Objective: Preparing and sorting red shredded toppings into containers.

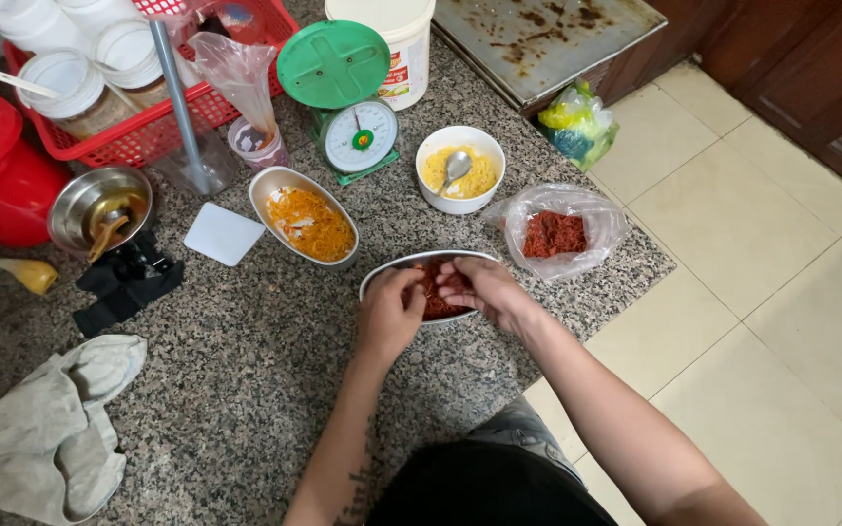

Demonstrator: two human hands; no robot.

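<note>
A shallow metal bowl [382,272] of dark red shredded stuff [438,307] sits near the front edge of the granite counter [246,390]. My left hand [390,310] rests on the bowl's left side, fingers curled into the red stuff. From the right, my right hand [486,290] reaches in, fingertips pinching some of it. Just right of the bowl lies an open clear bag [596,219] holding more red shreds [554,234].
An oval metal dish of orange shreds [309,222], a white bowl of yellow shreds with a spoon [459,170] and a green kitchen scale [343,97] stand behind. A red basket of jars [119,78], a steel bowl [99,206], a grey cloth [46,429] lie left.
</note>
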